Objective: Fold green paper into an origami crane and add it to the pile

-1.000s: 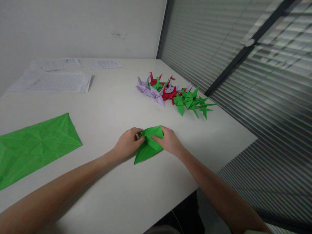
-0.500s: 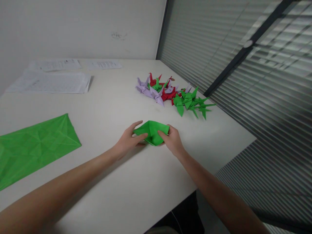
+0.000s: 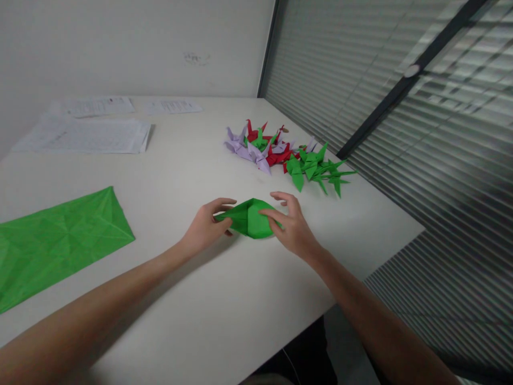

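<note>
Green paper (image 3: 258, 224), seemingly part-folded and gaping, was in front of the pile of apparently finished figures (image 3: 276, 158), pinched by the left hand (image 3: 206, 225) and touched by the loosely spread right hand (image 3: 295, 230), while a creased sheet (image 3: 66, 240) left of the pile lay flat.

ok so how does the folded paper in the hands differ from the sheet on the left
The folded paper is between the left hand and right hand; the sheet lies on the table. The folded paper bulges open, while the sheet is spread flat, with many creases. The folded paper looks much smaller than the sheet, which the picture's edge cuts off. Both are green.
</note>
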{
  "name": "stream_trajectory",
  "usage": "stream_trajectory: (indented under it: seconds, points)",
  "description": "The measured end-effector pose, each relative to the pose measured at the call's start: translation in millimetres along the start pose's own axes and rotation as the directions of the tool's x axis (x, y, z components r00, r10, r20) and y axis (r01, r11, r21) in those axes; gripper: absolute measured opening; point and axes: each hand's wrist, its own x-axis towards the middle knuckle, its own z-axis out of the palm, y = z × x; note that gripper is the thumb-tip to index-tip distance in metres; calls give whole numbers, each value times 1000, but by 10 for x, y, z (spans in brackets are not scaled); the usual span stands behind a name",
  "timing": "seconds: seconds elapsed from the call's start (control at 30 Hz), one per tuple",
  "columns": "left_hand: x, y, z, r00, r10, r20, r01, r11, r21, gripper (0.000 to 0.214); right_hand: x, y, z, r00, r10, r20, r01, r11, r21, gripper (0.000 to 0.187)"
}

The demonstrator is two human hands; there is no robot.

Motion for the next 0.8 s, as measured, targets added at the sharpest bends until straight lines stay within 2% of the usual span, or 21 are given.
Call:
stream_trajectory:
  seconds: [0.03, 0.1, 0.17, 0.23, 0.3, 0.33, 0.37, 0.4, 0.43, 0.47, 0.5, 0.53, 0.57, 0.6, 0.7, 0.8]
  points:
    - [1, 4, -4, 1000, -1, 3, 1, 1000, 25, 51, -2, -25, -57, 993, -86, 83, 93, 993, -75, 26]
    - [6, -7, -1, 1000, 1, 7, -1, 998, 70, 49, -12, -56, -143, 955, -167, 246, 209, 965, -156, 25]
    - [14, -36, 7, 1000, -2, 19, 0, 995, 101, 47, -28, -56, -178, 911, -192, 364, 269, 947, -174, 46]
    - [16, -64, 6, 999, 4, 49, -11, 992, 129, 49, -49, -30, -168, 885, -195, 422, 290, 942, -172, 60]
    - [-5, -74, -5, 992, 115, 42, -122, 967, 224, 48, -68, 4, -136, 879, -191, 436, 290, 942, -171, 53]
    - [-27, -70, -10, 973, 228, 19, -222, 918, 328, 45, -76, 16, -119, 881, -192, 433, 289, 942, -170, 46]
    - [-57, -61, -13, 927, 376, 12, -340, 823, 456, 41, -83, 23, -102, 883, -194, 428, 290, 942, -170, 39]
    - [-93, -49, -9, 846, 532, 43, -450, 667, 594, 37, -87, 23, -87, 884, -199, 424, 294, 940, -172, 33]
    - [-131, -37, 2, 745, 653, 134, -542, 477, 692, 33, -92, 16, -72, 886, -201, 418, 297, 938, -179, 29]
    - [-168, -29, 21, 634, 717, 288, -643, 282, 712, 30, -96, 4, -57, 890, -198, 411, 297, 936, -191, 25]
    - [-201, -26, 47, 537, 715, 447, -731, 131, 670, 27, -101, -12, -40, 896, -191, 401, 292, 933, -208, 23]
    - [-226, -32, 79, 477, 697, 534, -775, 47, 631, 25, -109, -28, -23, 903, -178, 390, 284, 931, -231, 19]
    - [-241, -45, 113, 468, 667, 580, -788, 18, 615, 26, -118, -44, -5, 910, -165, 380, 274, 927, -255, 15]
    - [-248, -64, 145, 486, 630, 606, -790, 20, 612, 30, -129, -57, 12, 914, -155, 375, 268, 924, -274, 11]
    - [-228, -134, 207, 565, 572, 595, -754, 66, 653, 28, -168, -78, 47, 906, -145, 398, 268, 924, -273, 13]
    - [-205, -171, 215, 637, 540, 550, -712, 139, 689, 24, -198, -81, 37, 893, -132, 431, 238, 950, -202, 15]
